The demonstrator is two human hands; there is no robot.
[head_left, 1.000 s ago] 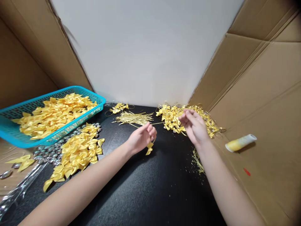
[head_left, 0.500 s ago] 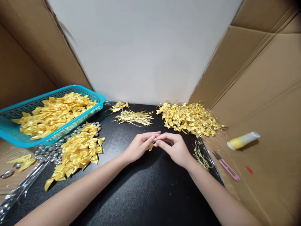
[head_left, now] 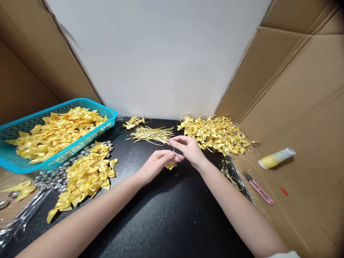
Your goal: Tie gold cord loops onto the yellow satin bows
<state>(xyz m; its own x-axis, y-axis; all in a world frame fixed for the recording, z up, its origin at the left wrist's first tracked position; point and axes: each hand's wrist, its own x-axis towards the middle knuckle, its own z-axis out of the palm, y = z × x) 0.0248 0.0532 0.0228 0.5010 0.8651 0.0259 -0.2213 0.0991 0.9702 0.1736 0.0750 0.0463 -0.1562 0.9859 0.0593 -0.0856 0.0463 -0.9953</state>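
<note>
A blue basket (head_left: 113, 115) of yellow bows stands left on the black desk (head_left: 161, 218). At centre, the left hand (head_left: 156, 165) has its thumb pressed to its fingers, pinching a gold cord (head_left: 173, 149); a yellow satin bow (head_left: 170, 166) shows just beneath them. The right hand (head_left: 189, 148) pinches the cord higher up, thumb and forefinger together. Farther right lie pink thread snips (head_left: 258, 189).

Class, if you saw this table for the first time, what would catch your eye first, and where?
Probably the blue basket at the left, heaped with yellow bows. Next come the left hand and right hand at the centre, a gold cord between them, above the black table. Then the yellow heap at the back right.
</note>
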